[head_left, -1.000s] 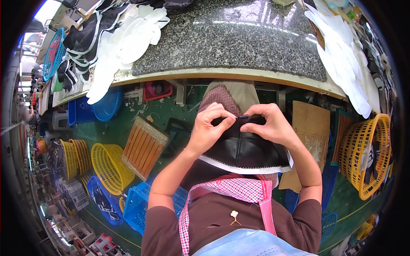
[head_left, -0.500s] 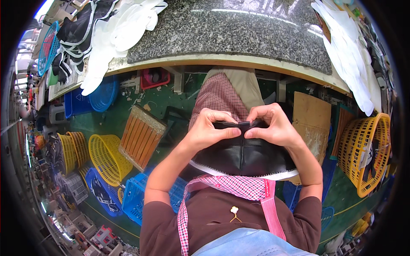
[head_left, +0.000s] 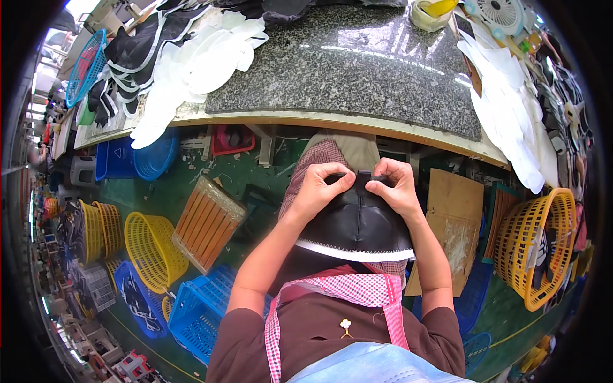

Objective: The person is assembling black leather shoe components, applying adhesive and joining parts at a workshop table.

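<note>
A black leather shoe upper (head_left: pixel 359 223) lies across my lap, its white, zigzag-stitched edge toward my body. A seam runs down its middle, up to a small black tab (head_left: pixel 364 175) at the far edge. Left of the tab, my left hand (head_left: pixel 324 190) pinches that edge between thumb and curled fingers. On the other side, my right hand (head_left: pixel 394 186) grips the same edge, thumb on the near face. The tab shows between the two hands. My fingertips behind the leather are hidden.
Ahead is a bench with a speckled stone slab (head_left: pixel 345 70). White pieces (head_left: pixel 211 60) and black pieces (head_left: pixel 135 41) lie at its left, more white sheets (head_left: pixel 501 108) at its right. Yellow baskets (head_left: pixel 152 252), a blue crate (head_left: pixel 201 313) and a wooden slatted piece (head_left: pixel 207 223) surround me.
My thumbs have drawn apart, away from the tab, which now shows more fully. The view has shifted, showing more of the bench's far side, with a small fan and a container.
</note>
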`<act>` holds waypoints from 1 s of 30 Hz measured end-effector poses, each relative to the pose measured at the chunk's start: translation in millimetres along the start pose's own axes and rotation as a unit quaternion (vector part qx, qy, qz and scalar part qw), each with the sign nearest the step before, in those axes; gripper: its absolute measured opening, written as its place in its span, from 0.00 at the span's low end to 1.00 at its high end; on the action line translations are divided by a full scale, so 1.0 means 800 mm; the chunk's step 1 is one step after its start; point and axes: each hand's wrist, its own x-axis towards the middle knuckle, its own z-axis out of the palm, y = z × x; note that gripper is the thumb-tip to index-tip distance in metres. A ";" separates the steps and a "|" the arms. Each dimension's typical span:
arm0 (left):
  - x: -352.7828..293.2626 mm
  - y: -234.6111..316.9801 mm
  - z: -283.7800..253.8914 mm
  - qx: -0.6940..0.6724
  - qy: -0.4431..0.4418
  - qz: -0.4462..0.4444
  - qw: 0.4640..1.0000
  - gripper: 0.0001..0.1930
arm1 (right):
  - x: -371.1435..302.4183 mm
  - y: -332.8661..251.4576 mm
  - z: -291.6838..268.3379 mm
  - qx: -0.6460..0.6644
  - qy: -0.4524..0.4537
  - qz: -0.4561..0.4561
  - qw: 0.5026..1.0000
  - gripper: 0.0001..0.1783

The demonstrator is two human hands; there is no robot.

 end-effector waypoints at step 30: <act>-0.077 0.055 -0.108 -0.079 0.005 -0.026 0.997 0.22 | 0.086 -0.012 0.023 -0.222 0.016 -0.163 0.961 0.32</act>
